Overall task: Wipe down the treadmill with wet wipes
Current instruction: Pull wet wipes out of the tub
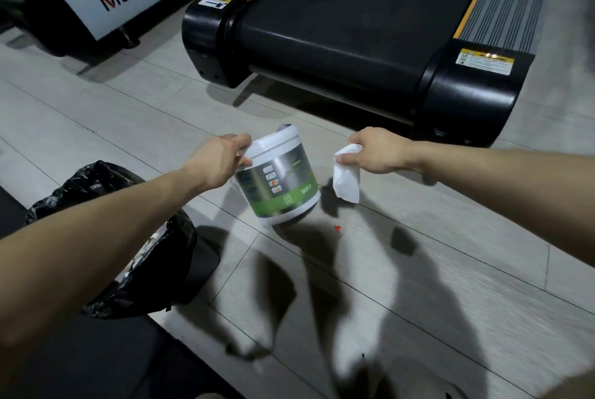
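Wet wipe (346, 178) is dangling from my right hand (375, 150), pinched at its top between thumb and fingers, just right of centre frame. It's limp and floppy, probably damp and weighs nothing, so for real scrubbing I'd bunch it flat under my palm. My left hand (219, 160) grips the rim of the wipes tub (280, 183) dead centre. It's tilted, and I can't tell if it's clear of the floor (96, 109). Slick plastic, lightish I reckon, so the rim lip is the spot to hold. The treadmill (338, 28) fills the upper right, with its back end near my right hand. Black bin bag (109, 237) sits lower left.
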Demonstrator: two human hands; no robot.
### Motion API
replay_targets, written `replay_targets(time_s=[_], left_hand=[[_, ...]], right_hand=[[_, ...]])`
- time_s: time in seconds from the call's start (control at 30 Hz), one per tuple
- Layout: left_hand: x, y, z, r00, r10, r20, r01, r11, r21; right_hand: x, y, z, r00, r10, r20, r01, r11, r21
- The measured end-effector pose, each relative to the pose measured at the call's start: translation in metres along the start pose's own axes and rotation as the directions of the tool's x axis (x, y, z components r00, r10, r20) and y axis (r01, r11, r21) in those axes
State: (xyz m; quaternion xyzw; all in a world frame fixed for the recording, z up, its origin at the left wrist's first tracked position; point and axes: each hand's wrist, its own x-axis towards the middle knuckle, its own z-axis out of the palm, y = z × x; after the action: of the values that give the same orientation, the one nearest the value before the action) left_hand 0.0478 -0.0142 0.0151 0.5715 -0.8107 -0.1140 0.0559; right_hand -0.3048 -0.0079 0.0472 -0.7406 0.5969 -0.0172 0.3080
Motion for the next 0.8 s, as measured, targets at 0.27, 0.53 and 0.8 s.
replay_targets(time_s=[0.27, 0.53, 0.8], left_hand=[[-0.003, -0.018, -0.004, 0.995, -0.101, -0.025, 0.102, 0.994, 0.046], [-0.013, -0.034, -0.02, 0.995, 0.088, 0.051, -0.094, 0.986, 0.137], [-0.042, -0.005, -0.015, 0.898, 0.437, 0.048, -0.419, 0.818, 0.395]], right_hand=[[0.013, -0.02, 0.017, 0.993, -0.113, 0.042, 0.112, 0.994, 0.012], [0.046, -0.052, 0.021, 0.969, -0.045, -0.244, 0.074, 0.991, 0.109], [0.078, -0.056, 0.029, 0.955, -0.186, -0.233, 0.188, 0.982, -0.012]])
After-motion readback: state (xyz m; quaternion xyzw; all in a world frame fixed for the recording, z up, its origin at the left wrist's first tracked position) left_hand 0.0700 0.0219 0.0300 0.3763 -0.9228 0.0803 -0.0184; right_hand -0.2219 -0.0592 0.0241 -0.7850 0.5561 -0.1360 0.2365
